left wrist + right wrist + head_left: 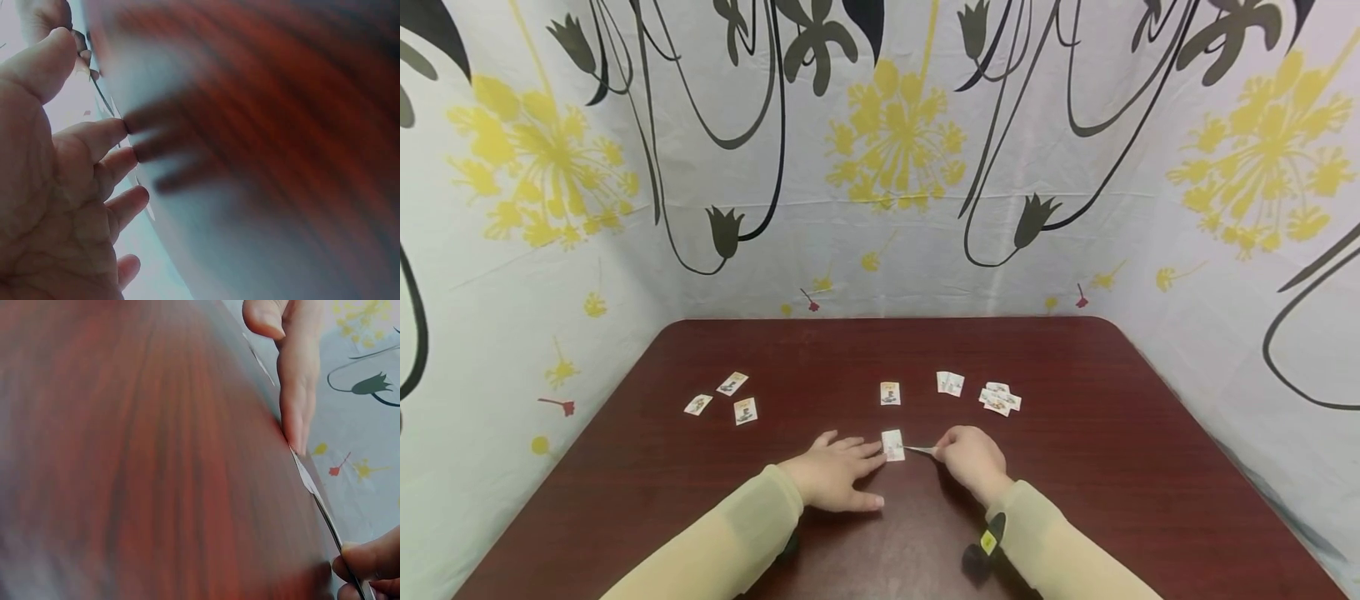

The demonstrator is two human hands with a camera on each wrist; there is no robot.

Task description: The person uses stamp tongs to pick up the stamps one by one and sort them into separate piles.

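A small printed card (892, 445) lies on the dark red table (820, 358) between the two hands. My left hand (838, 472) rests flat with its fingers spread, fingertips at the card's left edge. In the left wrist view those fingers (100, 139) are straight. From the right, my right hand (973, 458) pinches slim metal tweezers (921, 450). Their tip meets the card's right edge. Seen edge-on in the right wrist view, the card (303, 475) looks slightly raised at the tweezers' tip (328, 519).
Beyond the hands lies a single card (890, 393). Right of it are an overlapping pair of cards (953, 384) and a loose pile of cards (999, 399). Three separate cards (745, 411) lie at the left. Patterned cloth (880, 250) hangs around the table.
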